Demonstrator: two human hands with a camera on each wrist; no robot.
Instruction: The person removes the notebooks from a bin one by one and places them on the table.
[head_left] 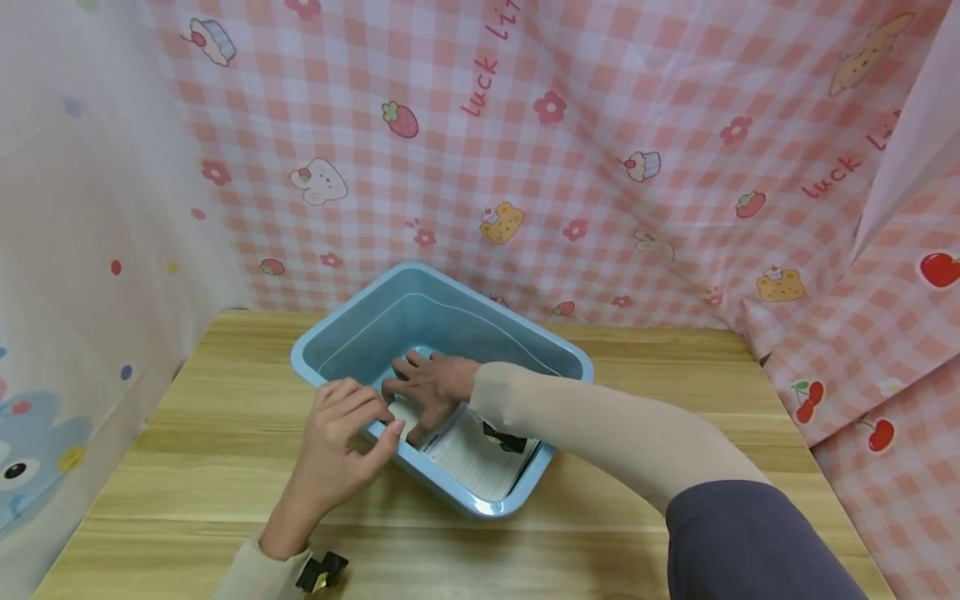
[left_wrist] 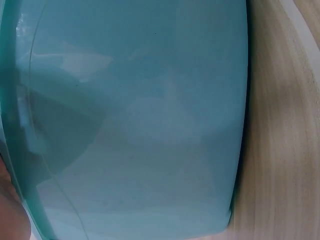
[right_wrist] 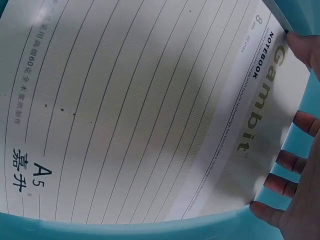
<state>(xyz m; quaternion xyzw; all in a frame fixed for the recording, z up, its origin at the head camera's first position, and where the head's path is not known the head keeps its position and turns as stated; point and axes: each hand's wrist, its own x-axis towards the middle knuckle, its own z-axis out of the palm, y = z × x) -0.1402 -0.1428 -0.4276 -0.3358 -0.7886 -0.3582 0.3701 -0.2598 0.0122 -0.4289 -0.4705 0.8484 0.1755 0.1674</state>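
A blue plastic basin (head_left: pixel 345 329) stands on the wooden table. Inside it lies a pale lined notebook (right_wrist: pixel 145 110), its cover marked "Gambit", "NOTEBOOK" and "A5". My right hand (head_left: pixel 431 387) reaches down into the basin with fingers spread. In the right wrist view, its thumb and fingertips touch the notebook's edge at the right. My left hand (head_left: pixel 341 437) is at the near left rim, bent fingers and thumb holding it. The left wrist view shows mostly the basin's outer wall (left_wrist: pixel 145 115), with a bit of skin by the rim at lower left.
The wooden table (head_left: pixel 622 517) extends around the basin on all sides. Behind it hangs a pink checked cloth (head_left: pixel 450 167), and a pale printed cloth (head_left: pixel 90 208) hangs at the left. Each wrist carries a small black device, one of them visible below the left hand (left_wrist: pixel 12 215).
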